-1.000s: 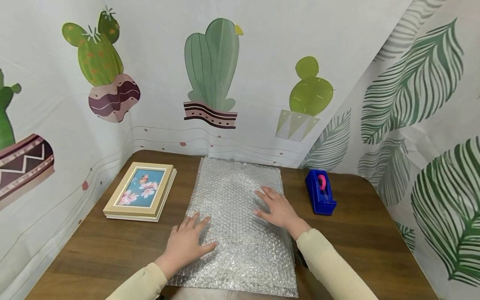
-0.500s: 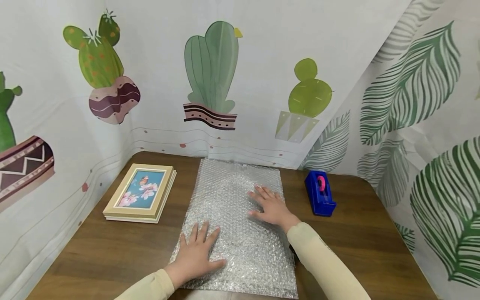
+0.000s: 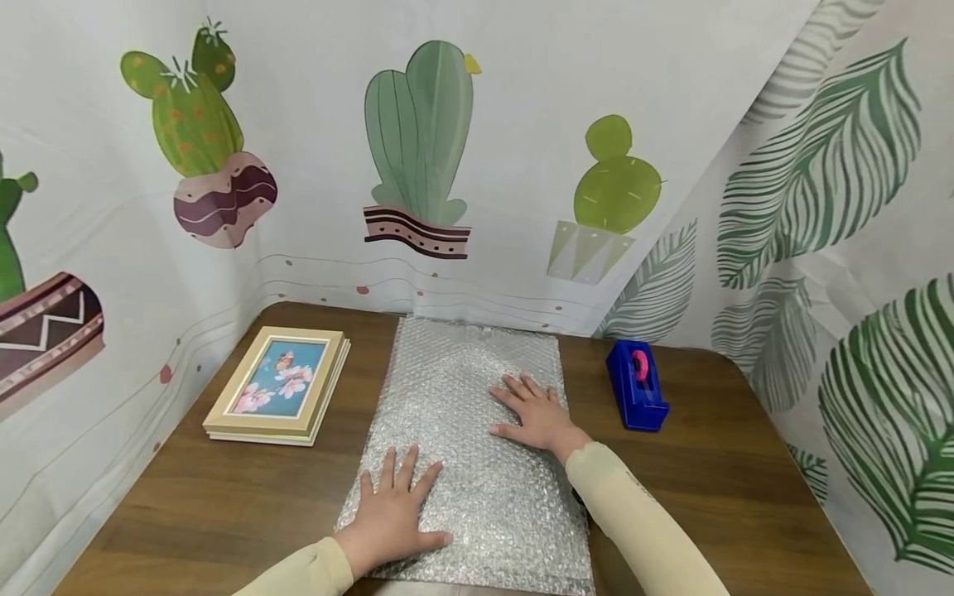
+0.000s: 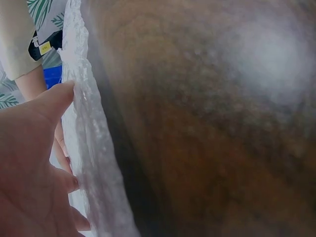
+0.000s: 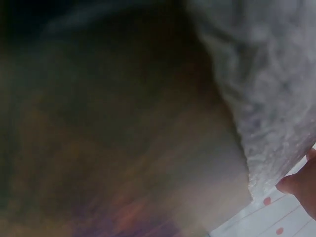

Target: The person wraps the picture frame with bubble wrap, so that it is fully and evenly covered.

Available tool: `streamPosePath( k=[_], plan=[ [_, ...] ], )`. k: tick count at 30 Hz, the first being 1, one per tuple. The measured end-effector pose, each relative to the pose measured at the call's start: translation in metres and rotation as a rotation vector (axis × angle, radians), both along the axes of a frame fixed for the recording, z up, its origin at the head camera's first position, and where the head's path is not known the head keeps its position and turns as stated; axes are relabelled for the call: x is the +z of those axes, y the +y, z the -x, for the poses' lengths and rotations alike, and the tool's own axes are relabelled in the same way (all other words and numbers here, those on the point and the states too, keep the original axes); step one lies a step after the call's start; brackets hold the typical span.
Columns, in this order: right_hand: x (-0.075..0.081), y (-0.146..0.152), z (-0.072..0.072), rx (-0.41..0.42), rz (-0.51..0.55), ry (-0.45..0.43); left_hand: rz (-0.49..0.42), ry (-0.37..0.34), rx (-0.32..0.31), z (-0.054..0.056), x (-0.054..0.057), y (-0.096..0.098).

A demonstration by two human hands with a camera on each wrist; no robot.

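A sheet of clear bubble wrap (image 3: 462, 497) lies flat down the middle of the wooden table, its near end at the table's front edge. My left hand (image 3: 391, 517) rests on its lower left part with the fingers spread. Farther up, near the right edge of the sheet, my right hand (image 3: 538, 416) lies on it, fingers also spread. In the left wrist view the left thumb and fingertips touch the bubble wrap (image 4: 94, 133), seen edge-on. The right wrist view is blurred; the bubble wrap (image 5: 276, 94) and a bit of the right hand (image 5: 302, 185) show there.
Left of the sheet lies a stack of picture frames (image 3: 276, 385), the top one showing pink flowers and a butterfly. A blue tape dispenser (image 3: 638, 385) with a pink core stands to the right. Behind the wooden table (image 3: 715, 463) hangs a cloth printed with cacti and leaves.
My left hand has moved right and toward me and come down onto the bubble wrap, fingers spreading wider. My right hand has shifted slightly left and settled on the sheet.
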State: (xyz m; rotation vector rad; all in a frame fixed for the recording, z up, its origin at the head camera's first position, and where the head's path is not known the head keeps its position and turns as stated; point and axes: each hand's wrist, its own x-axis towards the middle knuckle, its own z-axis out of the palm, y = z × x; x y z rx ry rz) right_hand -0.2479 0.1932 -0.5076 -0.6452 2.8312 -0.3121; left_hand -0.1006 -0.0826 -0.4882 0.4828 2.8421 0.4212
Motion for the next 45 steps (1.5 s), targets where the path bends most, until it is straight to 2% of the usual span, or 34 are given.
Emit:
streamPosePath(
  k=[20, 29, 37, 45],
  plan=[
    [0.003, -0.005, -0.017, -0.049, -0.005, -0.009, 0.007, -0.043, -0.028, 0.002, -0.004, -0.013],
    [0.004, -0.004, -0.027, -0.083, -0.002, -0.013, -0.044, -0.04, -0.046, 0.002, -0.005, -0.019],
    [0.004, 0.002, -0.036, -0.088, -0.003, -0.038, -0.11, -0.094, -0.066, -0.001, -0.004, -0.024],
    [0.009, 0.004, -0.042, -0.101, 0.013, -0.046, -0.122, -0.129, -0.101, 0.003, -0.005, -0.031]
  ],
)
